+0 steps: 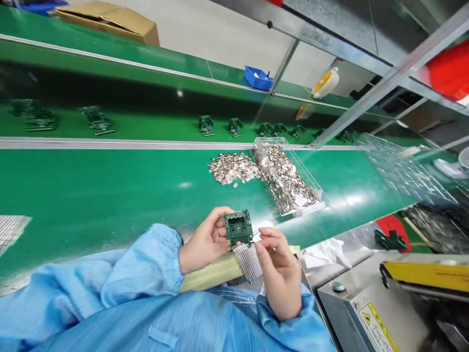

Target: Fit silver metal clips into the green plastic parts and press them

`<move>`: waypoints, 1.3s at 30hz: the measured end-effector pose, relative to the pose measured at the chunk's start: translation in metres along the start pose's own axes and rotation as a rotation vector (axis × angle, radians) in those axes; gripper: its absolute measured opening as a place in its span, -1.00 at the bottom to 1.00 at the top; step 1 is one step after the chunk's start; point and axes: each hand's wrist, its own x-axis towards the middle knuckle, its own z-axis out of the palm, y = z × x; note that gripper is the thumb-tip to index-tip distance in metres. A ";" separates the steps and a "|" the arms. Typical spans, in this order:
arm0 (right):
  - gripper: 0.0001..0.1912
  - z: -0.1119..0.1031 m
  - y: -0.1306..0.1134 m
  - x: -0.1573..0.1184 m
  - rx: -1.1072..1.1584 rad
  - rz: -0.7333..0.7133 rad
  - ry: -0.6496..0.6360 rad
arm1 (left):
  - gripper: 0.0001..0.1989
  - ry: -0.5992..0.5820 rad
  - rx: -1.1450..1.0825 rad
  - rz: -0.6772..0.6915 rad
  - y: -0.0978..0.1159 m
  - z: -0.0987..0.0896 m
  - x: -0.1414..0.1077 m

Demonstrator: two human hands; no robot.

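Note:
My left hand point(207, 239) is closed round the left side of a dark green plastic housing point(239, 228) with a square hollow in its middle. At the housing's right edge, my right hand point(277, 264) pinches a small shiny metal piece point(257, 237) between thumb and fingers. Whether that piece touches the housing I cannot tell. Below the housing shows a ribbed silvery strip sheet point(248, 263). Beyond my hands lies a heap of small metal pieces point(233, 167), beside a clear plastic tray point(318, 208) full of similar pieces.
Several green housings point(206, 125) stand along the green conveyor point(154, 124) behind the bench edge. A blue bin point(258, 78) and a cardboard box point(110, 20) sit on the upper shelf. To the right are clear blister trays point(406, 168) and a grey machine with a yellow bar point(428, 279).

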 end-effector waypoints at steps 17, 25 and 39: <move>-0.97 0.038 0.021 -0.020 0.000 -0.058 0.138 | -0.62 -0.076 0.179 0.071 -0.005 0.005 -0.018; -0.92 0.042 0.020 -0.022 0.192 0.134 0.078 | -0.75 0.060 0.337 0.116 -0.005 0.009 -0.019; -0.81 0.039 0.012 -0.029 0.418 0.316 0.184 | -0.78 0.119 0.481 0.080 -0.002 0.022 -0.032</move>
